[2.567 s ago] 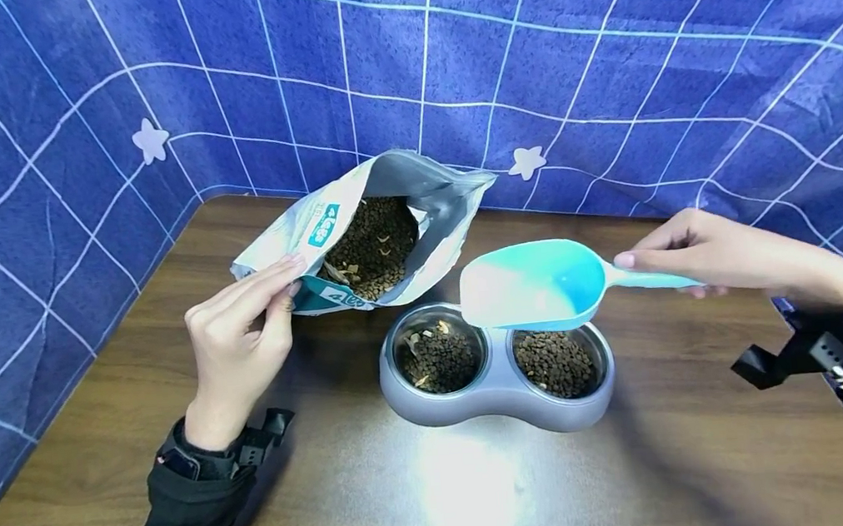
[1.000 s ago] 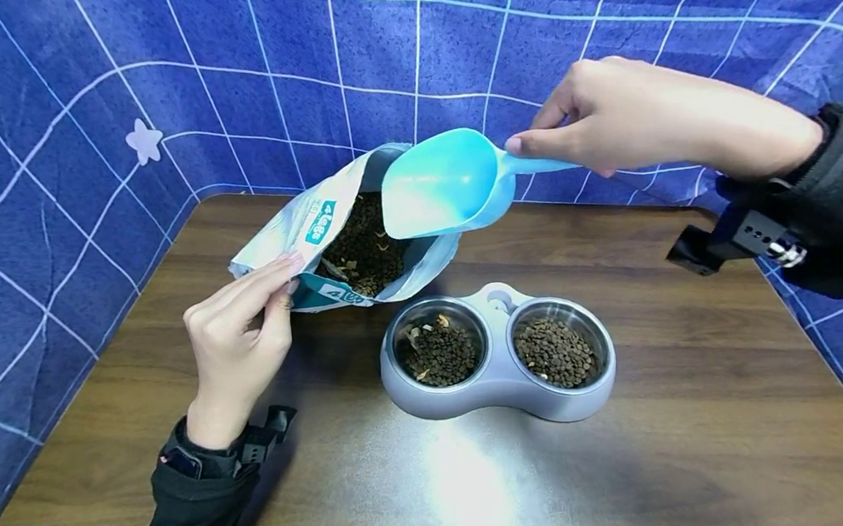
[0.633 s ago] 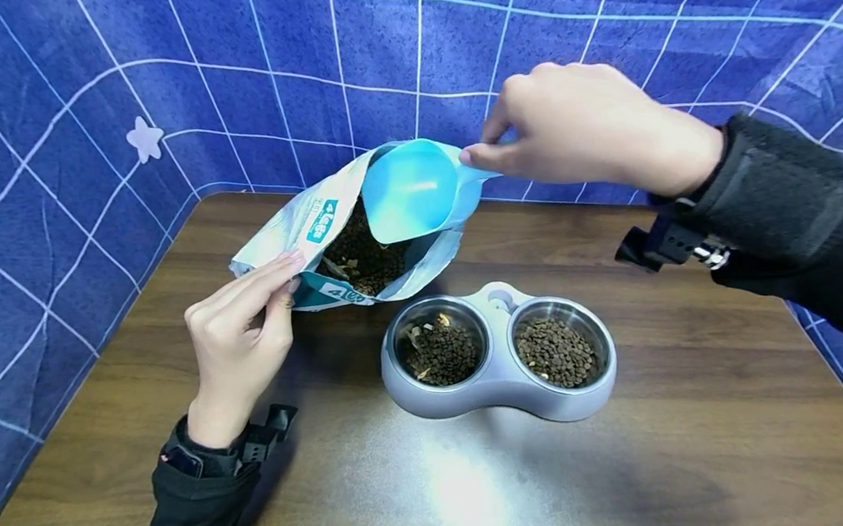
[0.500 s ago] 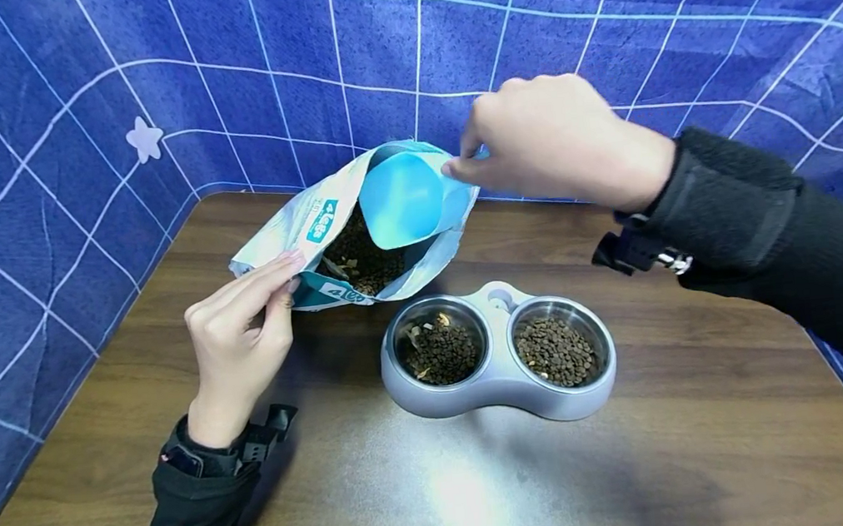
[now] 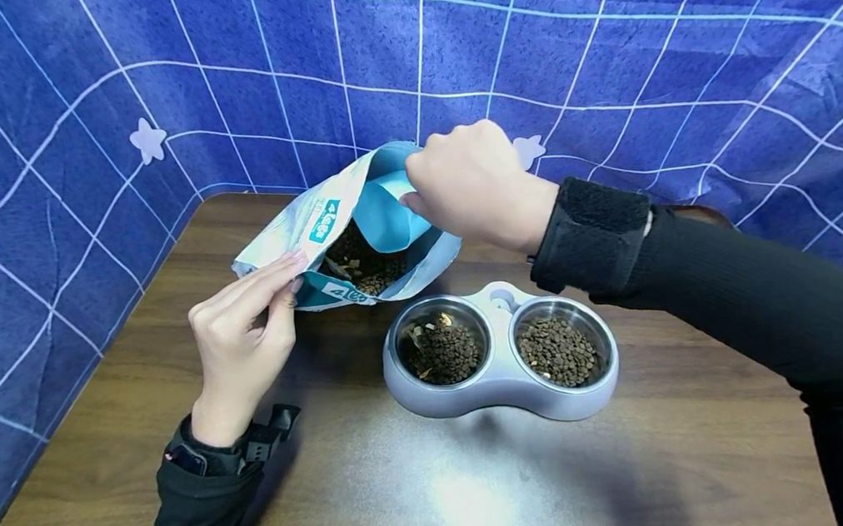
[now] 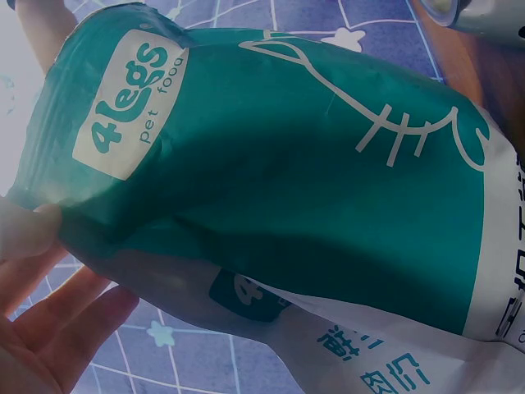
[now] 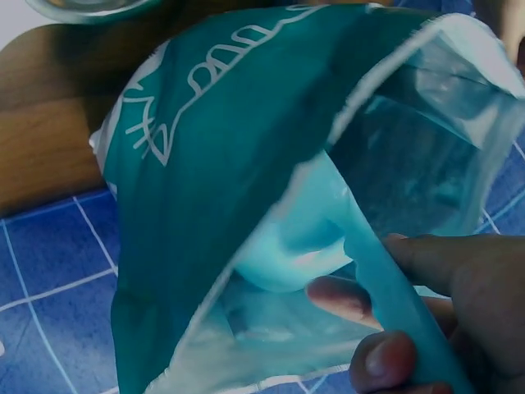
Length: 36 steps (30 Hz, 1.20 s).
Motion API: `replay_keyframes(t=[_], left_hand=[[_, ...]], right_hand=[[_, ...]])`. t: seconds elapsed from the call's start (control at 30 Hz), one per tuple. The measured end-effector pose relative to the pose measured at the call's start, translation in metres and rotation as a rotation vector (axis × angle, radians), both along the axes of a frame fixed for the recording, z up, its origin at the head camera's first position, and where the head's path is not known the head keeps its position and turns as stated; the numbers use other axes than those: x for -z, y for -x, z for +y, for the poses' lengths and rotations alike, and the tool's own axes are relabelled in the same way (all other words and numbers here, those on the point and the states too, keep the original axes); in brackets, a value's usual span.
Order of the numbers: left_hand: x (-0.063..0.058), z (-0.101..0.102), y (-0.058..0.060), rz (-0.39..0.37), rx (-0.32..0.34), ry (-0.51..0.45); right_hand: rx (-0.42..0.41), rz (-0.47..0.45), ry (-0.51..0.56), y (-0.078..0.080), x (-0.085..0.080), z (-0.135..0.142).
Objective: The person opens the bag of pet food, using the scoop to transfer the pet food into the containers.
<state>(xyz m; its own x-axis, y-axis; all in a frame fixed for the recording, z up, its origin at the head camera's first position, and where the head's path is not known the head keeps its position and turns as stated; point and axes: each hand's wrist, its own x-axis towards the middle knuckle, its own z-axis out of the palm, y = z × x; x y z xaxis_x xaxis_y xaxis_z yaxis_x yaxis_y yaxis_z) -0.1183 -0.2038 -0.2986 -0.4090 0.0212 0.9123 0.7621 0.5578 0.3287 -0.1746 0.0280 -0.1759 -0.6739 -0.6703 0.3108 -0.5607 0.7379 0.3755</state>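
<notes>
Blue grid-printed cloth (image 5: 462, 42) behind, turquoise scoop (image 5: 383, 214) inside the pet food bag (image 5: 290, 224)

Wood-grain table (image 5: 337, 504) underneath; towards its back edge, the scoop sits in the gaping mouth of the 4legs bag, blade tilted down toward brown kibble (image 5: 373, 277). Whether its lip touches the kibble cannot be told. The right hand (image 5: 475, 183) wraps the scoop's handle (image 7: 394, 295); the left hand (image 5: 237, 354) pinches the bag's rim on its near left side. Scooping looks to be the step in hand, and the next move seems to call for pushing the blade down, levelling it, then lifting past the rim without snagging. Just beside the bag, nearer the person and to the right, stands a double bowl (image 5: 496, 386), kibble in both steel dishes (image 5: 550, 308). Room looks tight inside the bag and behind it, by the cloth; the table's near side offers more.
</notes>
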Motion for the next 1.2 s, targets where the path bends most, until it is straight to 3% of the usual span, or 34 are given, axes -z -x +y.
replay_keyframes(t=[0.4,0.83,1.2], left_hand=[[0.002,0.001,0.0,0.025,0.001,-0.005],[0.001,-0.001,-0.002,0.014,-0.011,0.004],[0.002,-0.002,-0.002,0.0,-0.014,0.014]], right_hand=[[0.001,0.029,-0.04,0.017,0.034,-0.011],[0.094,0.027,-0.116,0.008,0.033,-0.034],[0.0,0.14,-0.049,0.018,0.043,-0.033]])
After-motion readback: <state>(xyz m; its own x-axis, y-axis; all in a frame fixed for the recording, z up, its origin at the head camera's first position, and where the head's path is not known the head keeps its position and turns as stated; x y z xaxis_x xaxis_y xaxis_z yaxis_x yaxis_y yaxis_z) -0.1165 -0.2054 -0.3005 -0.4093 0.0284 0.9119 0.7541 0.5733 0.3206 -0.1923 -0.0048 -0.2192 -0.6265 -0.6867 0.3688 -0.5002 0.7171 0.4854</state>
